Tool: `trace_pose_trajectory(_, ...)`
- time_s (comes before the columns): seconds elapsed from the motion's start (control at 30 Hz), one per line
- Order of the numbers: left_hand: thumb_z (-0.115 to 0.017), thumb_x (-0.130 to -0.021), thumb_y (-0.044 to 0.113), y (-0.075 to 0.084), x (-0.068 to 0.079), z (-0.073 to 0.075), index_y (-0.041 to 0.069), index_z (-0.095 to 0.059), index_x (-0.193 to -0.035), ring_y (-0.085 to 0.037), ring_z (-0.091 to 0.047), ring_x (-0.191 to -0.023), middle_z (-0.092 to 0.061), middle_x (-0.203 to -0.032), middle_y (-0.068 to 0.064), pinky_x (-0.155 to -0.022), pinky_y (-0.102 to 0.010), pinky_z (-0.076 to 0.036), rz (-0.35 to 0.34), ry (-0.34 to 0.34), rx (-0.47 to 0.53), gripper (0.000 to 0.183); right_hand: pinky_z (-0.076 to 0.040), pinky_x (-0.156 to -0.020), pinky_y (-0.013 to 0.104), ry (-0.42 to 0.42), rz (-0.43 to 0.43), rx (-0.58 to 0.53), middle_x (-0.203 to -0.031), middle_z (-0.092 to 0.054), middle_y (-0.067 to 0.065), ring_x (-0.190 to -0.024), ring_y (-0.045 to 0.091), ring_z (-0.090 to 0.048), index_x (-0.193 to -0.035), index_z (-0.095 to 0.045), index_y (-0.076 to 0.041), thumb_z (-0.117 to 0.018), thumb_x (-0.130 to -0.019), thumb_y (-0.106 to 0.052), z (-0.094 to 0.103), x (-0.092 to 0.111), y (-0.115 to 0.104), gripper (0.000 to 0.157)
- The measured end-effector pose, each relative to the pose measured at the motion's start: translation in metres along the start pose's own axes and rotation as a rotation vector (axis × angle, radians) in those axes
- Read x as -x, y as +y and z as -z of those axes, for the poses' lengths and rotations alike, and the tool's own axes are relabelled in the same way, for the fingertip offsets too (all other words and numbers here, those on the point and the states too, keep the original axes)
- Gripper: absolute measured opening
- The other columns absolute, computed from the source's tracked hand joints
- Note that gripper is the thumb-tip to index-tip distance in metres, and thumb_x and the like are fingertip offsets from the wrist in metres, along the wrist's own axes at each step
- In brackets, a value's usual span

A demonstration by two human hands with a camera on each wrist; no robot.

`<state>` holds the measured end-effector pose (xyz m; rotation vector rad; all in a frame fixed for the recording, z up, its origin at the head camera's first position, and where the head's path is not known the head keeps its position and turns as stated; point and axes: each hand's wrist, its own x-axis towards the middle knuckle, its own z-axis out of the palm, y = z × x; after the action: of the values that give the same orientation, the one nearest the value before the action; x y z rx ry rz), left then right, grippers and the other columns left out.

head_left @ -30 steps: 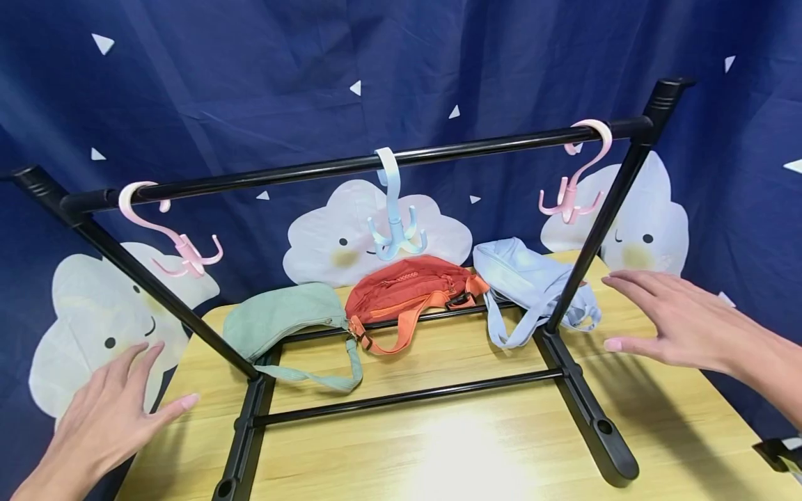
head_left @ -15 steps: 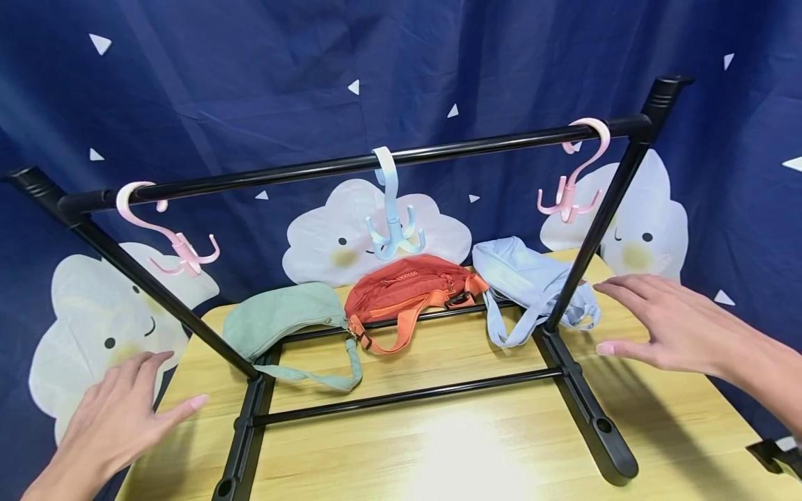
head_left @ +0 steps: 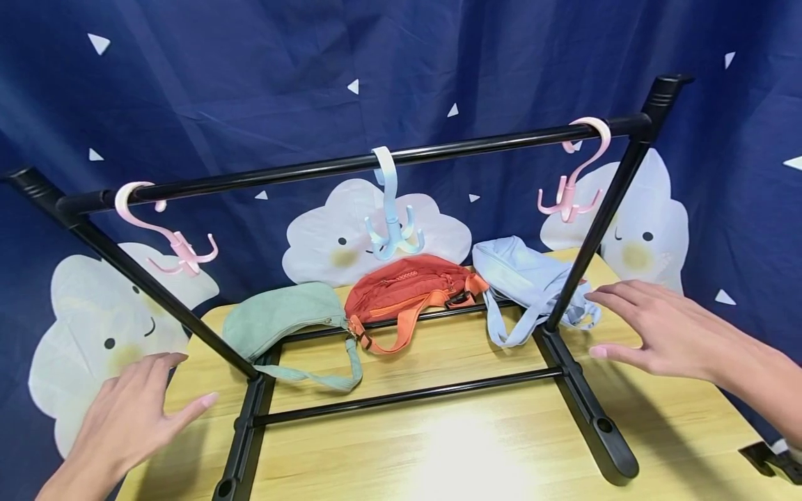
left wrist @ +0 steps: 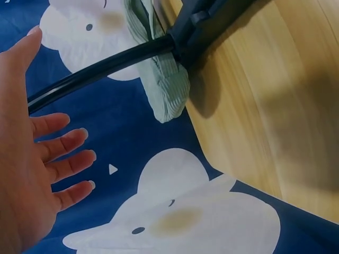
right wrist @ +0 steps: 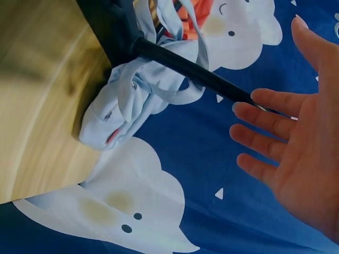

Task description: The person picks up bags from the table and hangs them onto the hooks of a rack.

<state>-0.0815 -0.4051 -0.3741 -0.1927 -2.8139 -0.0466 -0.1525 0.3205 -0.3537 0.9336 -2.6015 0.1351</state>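
My left hand (head_left: 134,410) hovers outside the rack's left post, thumb and fingers spread, holding nothing. On the other side my right hand (head_left: 670,330) is held in the air beside the right post, likewise relaxed and without anything in it. Nearest the left hand lies a green shoulder bag (head_left: 285,316), its strap hanging forward. A red waist bag (head_left: 401,289) with an orange strap lies in the middle. Closest to the right hand is a light blue bag (head_left: 523,275), also visible in the right wrist view as a crumpled light blue bag (right wrist: 119,106).
A black rack (head_left: 301,170) stands on the wooden table (head_left: 376,452). From its top bar hang a pink hook (head_left: 182,250) at left, a blue hook (head_left: 391,216) mid-bar and another pink hook (head_left: 569,198) at right. Behind is a dark blue curtain (head_left: 282,76) with cloud prints.
Both hands have drifted slightly inward, the left one rightward and the right one leftward. The bags, hooks and rack stay where they were.
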Motion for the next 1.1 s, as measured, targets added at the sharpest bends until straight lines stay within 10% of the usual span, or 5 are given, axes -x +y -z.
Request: trace_pose_trajectory(1.1, -0.081, -0.076, 0.061, 0.038, -0.012, -0.016, 0.003, -0.065, -0.122, -0.042, -0.060, -0.112, -0.068, -0.121, -0.022, -0.084, -0.062, -0.047, -0.154, 0.123, 0.023, 0.076, -0.044, -0.096, 0.040, 0.051, 0.180, 0.016, -0.120, -0.071, 0.004, -0.111, 0.024, -0.066, -0.129, -0.068, -0.007, -0.078, -0.085, -0.055, -0.017, -0.012, -0.012, 0.066)
